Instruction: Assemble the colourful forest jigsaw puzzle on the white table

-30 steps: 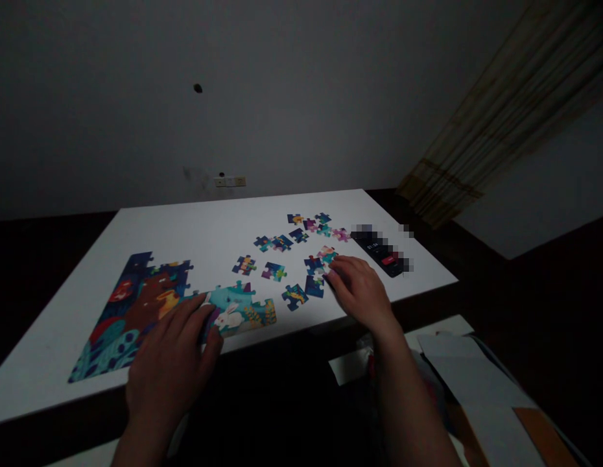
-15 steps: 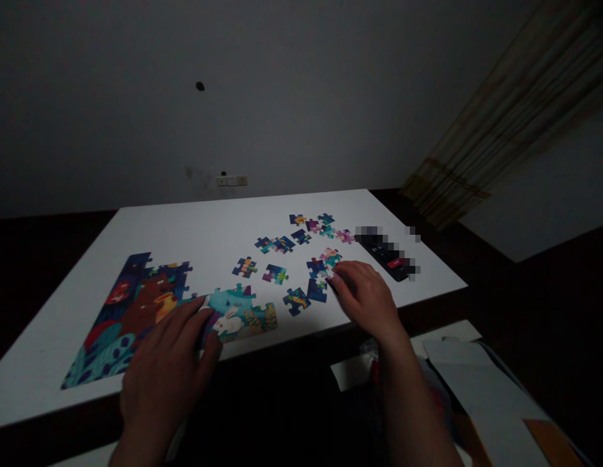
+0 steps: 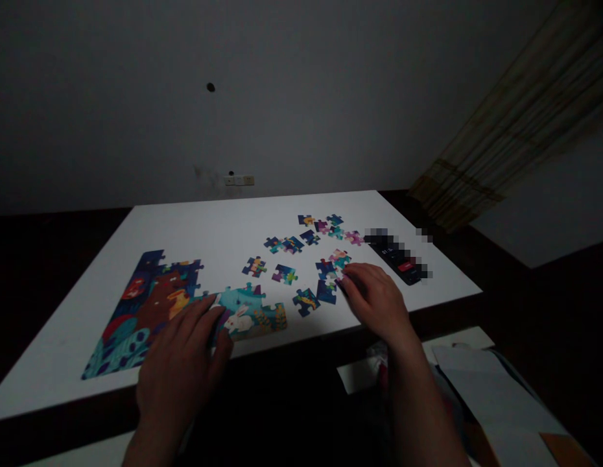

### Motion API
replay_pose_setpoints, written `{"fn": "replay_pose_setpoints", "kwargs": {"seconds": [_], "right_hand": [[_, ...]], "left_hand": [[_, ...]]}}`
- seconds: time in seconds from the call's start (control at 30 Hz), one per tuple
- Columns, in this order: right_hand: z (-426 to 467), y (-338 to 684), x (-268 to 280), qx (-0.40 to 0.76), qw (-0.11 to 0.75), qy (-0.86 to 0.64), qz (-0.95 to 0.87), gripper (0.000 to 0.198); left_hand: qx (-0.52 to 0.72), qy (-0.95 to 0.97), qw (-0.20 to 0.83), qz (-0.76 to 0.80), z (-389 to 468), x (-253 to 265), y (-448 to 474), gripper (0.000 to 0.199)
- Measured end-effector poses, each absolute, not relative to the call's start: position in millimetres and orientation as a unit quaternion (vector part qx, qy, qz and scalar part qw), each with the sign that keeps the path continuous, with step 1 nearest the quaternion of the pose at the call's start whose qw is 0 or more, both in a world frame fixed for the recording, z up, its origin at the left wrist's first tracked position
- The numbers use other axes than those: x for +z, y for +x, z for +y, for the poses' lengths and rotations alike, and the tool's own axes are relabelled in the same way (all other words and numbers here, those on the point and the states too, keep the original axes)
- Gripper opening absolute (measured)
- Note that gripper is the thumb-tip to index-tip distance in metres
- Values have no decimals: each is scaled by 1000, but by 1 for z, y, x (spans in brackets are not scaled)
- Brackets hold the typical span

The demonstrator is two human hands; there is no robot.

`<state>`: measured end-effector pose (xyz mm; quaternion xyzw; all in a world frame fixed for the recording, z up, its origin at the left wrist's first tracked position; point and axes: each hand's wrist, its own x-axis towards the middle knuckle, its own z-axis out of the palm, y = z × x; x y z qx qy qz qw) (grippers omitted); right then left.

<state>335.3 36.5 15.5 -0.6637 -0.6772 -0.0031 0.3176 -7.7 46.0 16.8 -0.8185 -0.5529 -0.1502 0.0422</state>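
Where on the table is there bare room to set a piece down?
Bare: the table's far left part, between the joined puzzle and the far edge. Crowded: the loose pieces at the right hand and beside the phone; the left hand rests on the puzzle.

A partly joined puzzle (image 3: 150, 311) is laid on the left half of a table (image 3: 209, 224), reaching to the near edge. The left hand (image 3: 182, 366) is rested on the puzzle's right end, fingers spread flat. Loose puzzle pieces (image 3: 306, 250) are scattered to the right of it, across the table's middle and toward the far right corner. The right hand (image 3: 377, 301) is set at the near right edge, its fingertips touching the nearest pieces. A phone (image 3: 401, 256) is placed behind that hand, just right of the pieces. Sheets of paper (image 3: 476, 383) are seen below the table, at right.
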Motion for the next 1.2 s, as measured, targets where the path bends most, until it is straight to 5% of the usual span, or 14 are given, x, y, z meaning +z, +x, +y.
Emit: {"fn": "replay_pose_setpoints", "kwargs": {"seconds": [0.83, 1.0, 1.2], "right_hand": [[36, 337, 12, 4, 306, -659, -687, 23], [36, 339, 11, -1, 297, -661, -689, 25], [34, 336, 13, -8, 305, -655, -691, 24]], "left_hand": [[-168, -805, 18, -568, 42, 20, -6, 32], [-190, -784, -4, -590, 40, 24, -4, 44], [-210, -805, 0, -555, 36, 24, -6, 30]]}}
